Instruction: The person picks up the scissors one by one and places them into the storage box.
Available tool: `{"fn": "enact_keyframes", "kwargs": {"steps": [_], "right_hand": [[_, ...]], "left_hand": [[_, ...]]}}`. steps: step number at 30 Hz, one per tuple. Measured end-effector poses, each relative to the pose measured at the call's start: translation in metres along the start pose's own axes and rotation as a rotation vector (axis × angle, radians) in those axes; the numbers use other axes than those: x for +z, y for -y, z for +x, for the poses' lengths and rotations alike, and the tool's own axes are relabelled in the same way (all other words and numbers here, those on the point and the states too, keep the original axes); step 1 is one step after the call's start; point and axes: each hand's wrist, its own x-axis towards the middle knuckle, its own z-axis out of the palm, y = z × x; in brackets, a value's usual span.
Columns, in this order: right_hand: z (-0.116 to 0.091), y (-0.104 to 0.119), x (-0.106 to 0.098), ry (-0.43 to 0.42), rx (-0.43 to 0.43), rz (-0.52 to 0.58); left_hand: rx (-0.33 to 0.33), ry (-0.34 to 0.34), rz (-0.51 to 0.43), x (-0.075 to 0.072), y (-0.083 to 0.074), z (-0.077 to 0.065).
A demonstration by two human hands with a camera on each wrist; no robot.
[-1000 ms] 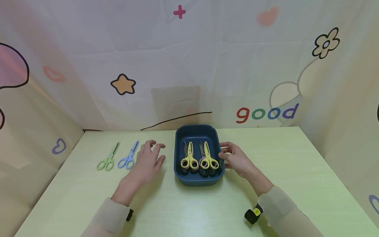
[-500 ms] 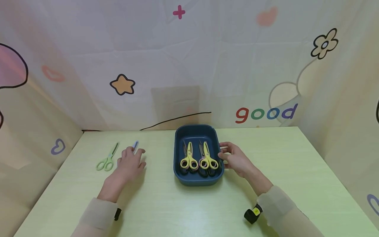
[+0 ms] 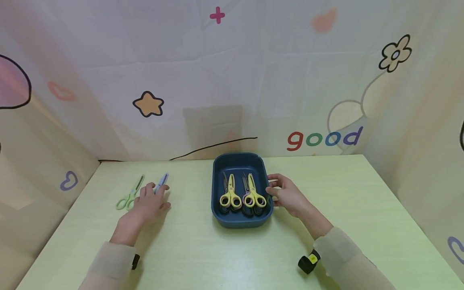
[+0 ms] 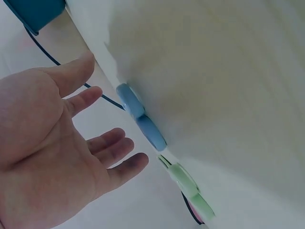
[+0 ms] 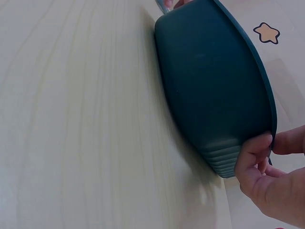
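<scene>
My left hand (image 3: 148, 204) hovers above the blue scissors (image 3: 161, 183), fingers spread and holding nothing. In the left wrist view the blue scissor handles (image 4: 141, 117) lie just beyond my fingertips, apart from them. Green scissors (image 3: 129, 195) lie to their left, partly hidden by my hand in the head view. A dark blue bin (image 3: 237, 223) holds two yellow-handled scissors (image 3: 230, 195) lying over black-handled scissors (image 3: 247, 212), with pinkish handles partly hidden between. My right hand (image 3: 288, 196) pinches the bin's right rim, as the right wrist view shows.
The pale wooden table (image 3: 232, 262) ends at a printed curtain (image 3: 232, 80) behind, with curtain also at both sides. A black wrist camera (image 3: 309, 262) sits under my right sleeve.
My left hand has moved left, away from the bin, and is over the blue scissors now. My right hand and the bin have stayed in place.
</scene>
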Motion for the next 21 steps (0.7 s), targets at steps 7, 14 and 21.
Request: {"fn": "enact_keyframes", "kwargs": {"steps": [7,14,21], "right_hand": [[0.0003,-0.0016,-0.0007,-0.002,-0.001,0.006],[-0.0002,-0.0016,-0.0003,0.002,-0.001,0.012],[-0.0001,-0.0011,-0.0005,-0.001,-0.008,0.013]], "left_hand": [[-0.017,0.052,-0.003,-0.0024,0.0050,0.0017],[-0.030,0.086,0.005,-0.0048,0.0023,-0.0023],[-0.024,0.053,-0.009,-0.0018,0.0054,-0.0004]]}}
